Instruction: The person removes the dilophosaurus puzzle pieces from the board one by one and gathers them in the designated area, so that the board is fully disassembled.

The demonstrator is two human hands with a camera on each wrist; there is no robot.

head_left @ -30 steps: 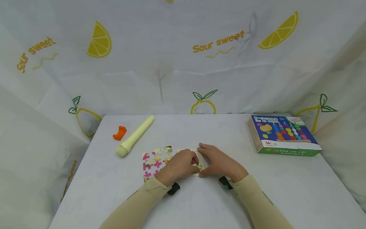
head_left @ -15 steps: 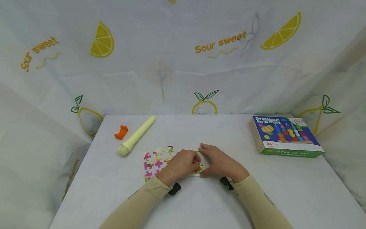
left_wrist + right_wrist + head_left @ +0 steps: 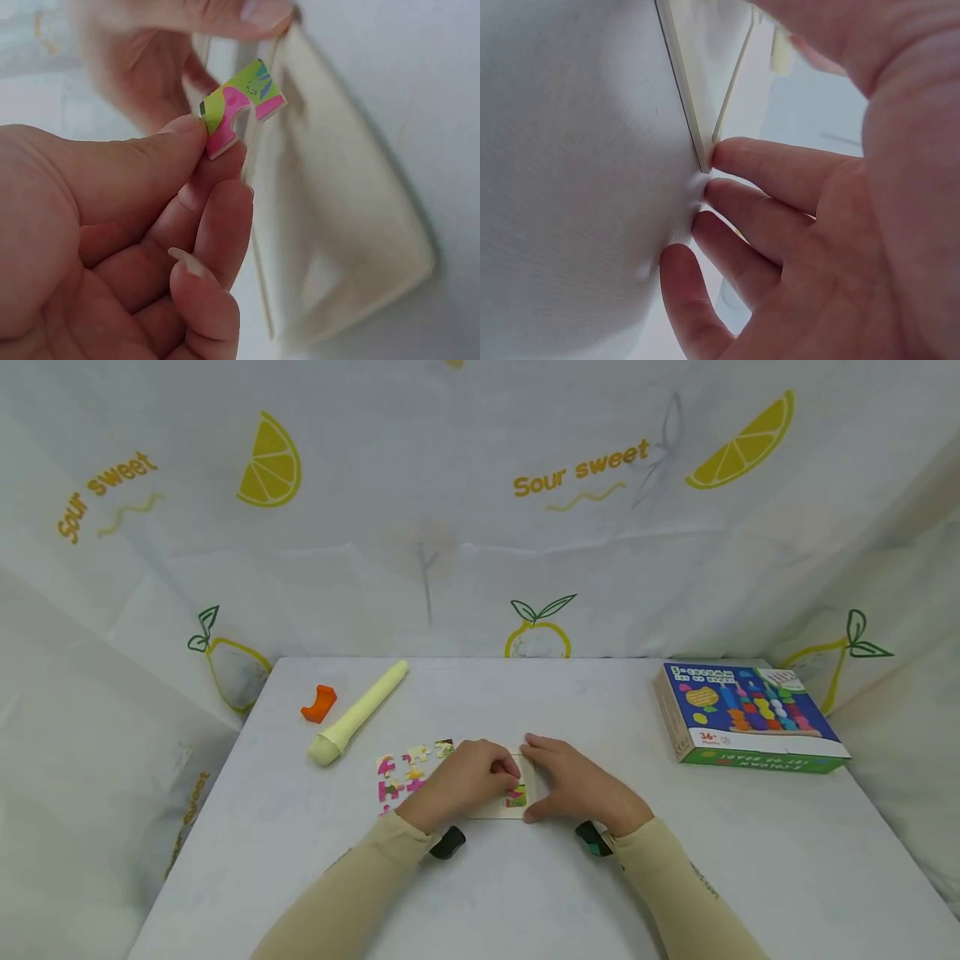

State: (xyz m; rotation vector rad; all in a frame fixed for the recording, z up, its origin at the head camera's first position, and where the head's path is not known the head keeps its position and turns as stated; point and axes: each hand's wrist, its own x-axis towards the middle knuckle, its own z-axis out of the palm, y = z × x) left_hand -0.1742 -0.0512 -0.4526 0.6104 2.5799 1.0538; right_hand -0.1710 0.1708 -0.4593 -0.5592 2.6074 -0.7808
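My left hand [image 3: 468, 781] pinches a jigsaw puzzle piece [image 3: 244, 86] between thumb and forefinger. The piece is green and pink with a blue patch and has a round notch. It is over the right part of a flat, pale puzzle tray [image 3: 360, 225] with a raised rim. At the tray's right edge, my right hand [image 3: 585, 789] touches the near corner with the thumb and the far corner with a fingertip, its fingers spread. More puzzle pieces [image 3: 414, 774] lie apart in rows to the left of the tray, partly hidden by my left hand and forearm.
Behind the loose pieces lie a pale yellow, club-shaped stick [image 3: 360, 714] and an orange block [image 3: 319, 703] with a curved cut-out. A blue and green bead-toy box [image 3: 750, 714] stands at the back right. A printed cloth [image 3: 465, 577] hangs behind the white table [image 3: 600, 702].
My left hand has drawn slightly up and left, and the pinched piece shows more clearly over the tray. The right hand stays at the tray's right edge.
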